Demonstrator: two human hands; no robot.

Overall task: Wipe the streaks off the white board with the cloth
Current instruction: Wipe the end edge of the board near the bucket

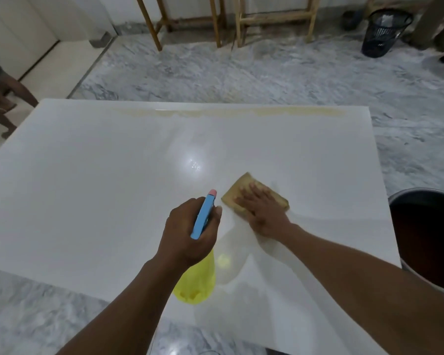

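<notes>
— Where did we have the cloth?

— Under our right hand. The fingers lay straight and spread on the tan cloth, pressing it flat on the white board. It sat a little right of the board's middle, on the near half. One corner of the cloth stuck out beyond the fingertips.

— And our left hand?

— Our left hand was curled round the neck of the spray bottle, just left of the cloth. We saw the blue head with its pink tip pointing away from us. The yellow body hung below the hand, over the near part of the board. We could not tell whether the bottle touched the board.

— What of the streaks?

— We saw a yellowish streak running along the far edge of the board, well apart from the cloth. A bright glare sat on the glossy surface beyond the two hands.

— And around the board?

— Grey marble floor showed beyond it and beside it. A dark bucket stood just beside the board's right edge. A black mesh basket stood far off at the right, and wooden frames stood by the far wall. At the left edge we saw another person's bare legs.
</notes>
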